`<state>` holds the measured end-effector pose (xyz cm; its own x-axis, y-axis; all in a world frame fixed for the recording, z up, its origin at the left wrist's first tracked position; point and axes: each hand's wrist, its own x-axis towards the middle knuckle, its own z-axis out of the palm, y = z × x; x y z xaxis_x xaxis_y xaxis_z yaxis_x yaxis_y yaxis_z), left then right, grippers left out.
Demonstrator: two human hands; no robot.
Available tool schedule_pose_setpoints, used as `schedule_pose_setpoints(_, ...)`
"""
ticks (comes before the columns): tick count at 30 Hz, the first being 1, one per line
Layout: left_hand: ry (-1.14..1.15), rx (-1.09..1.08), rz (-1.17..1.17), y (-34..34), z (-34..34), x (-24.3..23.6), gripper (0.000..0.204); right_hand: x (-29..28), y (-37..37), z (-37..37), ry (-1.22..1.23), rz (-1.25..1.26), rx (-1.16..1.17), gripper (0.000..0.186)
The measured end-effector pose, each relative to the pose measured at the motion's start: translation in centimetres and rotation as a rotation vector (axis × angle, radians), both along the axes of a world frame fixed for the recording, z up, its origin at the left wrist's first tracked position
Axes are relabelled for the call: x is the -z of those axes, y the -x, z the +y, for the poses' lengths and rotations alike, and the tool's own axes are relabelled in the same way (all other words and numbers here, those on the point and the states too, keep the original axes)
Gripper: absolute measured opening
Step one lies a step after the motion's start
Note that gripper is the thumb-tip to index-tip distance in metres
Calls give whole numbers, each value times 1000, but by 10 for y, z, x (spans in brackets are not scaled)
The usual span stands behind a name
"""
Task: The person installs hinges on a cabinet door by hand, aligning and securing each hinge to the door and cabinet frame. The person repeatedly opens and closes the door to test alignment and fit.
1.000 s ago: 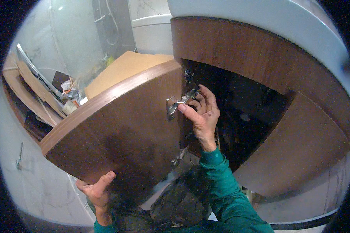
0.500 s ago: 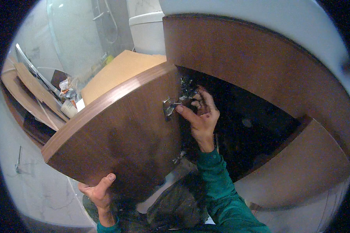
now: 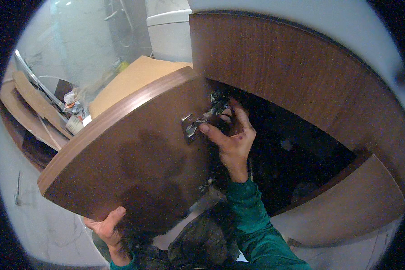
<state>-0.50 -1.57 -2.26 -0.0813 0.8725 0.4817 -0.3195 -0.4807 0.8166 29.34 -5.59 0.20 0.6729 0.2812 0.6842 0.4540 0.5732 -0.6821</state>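
A brown wood-grain cabinet door [image 3: 117, 153] stands swung out on the left of a dark cabinet opening [image 3: 297, 148]. My left hand [image 3: 105, 227] grips its lower left edge, thumb on the inner face and fingers behind. Near the door's upper right side is a metal hinge [image 3: 189, 128], its plate against the inner face. My right hand [image 3: 236, 144] closes around this hinge, with the thumb at its arm and the fingers curled on the cabinet side, partly in shadow. Below, a second hinge [image 3: 206, 184] shows between door and cabinet.
A brown cabinet panel [image 3: 279, 63] runs above the opening, and another panel [image 3: 346, 207] lies at the lower right. Behind the door are a cardboard sheet [image 3: 135, 81], a white toilet tank [image 3: 168, 33] and curved wooden boards [image 3: 31, 108]. A glass shower screen [image 3: 85, 40] stands farther back.
The door has shifted slightly left, along with my left hand on its edge. My right hand stays at the upper hinge.
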Motion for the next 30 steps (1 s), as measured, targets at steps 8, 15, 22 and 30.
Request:
schedule_pose_setpoints(8, -10, -28, 130, 6, 6, 7, 67, 6, -6, 6, -29, 15, 73, 58)
schedule_pose_setpoints(15, -29, -61, 101, 6, 7, 10, 69, 1, -5, 4, -62, 0, 106, 60)
schedule_pose_setpoints(22, 15, -10, 24, 7, 5, 4, 63, -3, -2, -1, 15, -31, 84, 69)
schedule_pose_setpoints(30, 54, -15, 79, 2, 2, -5, 46, -10, 4, -6, -5, 59, -22, 71)
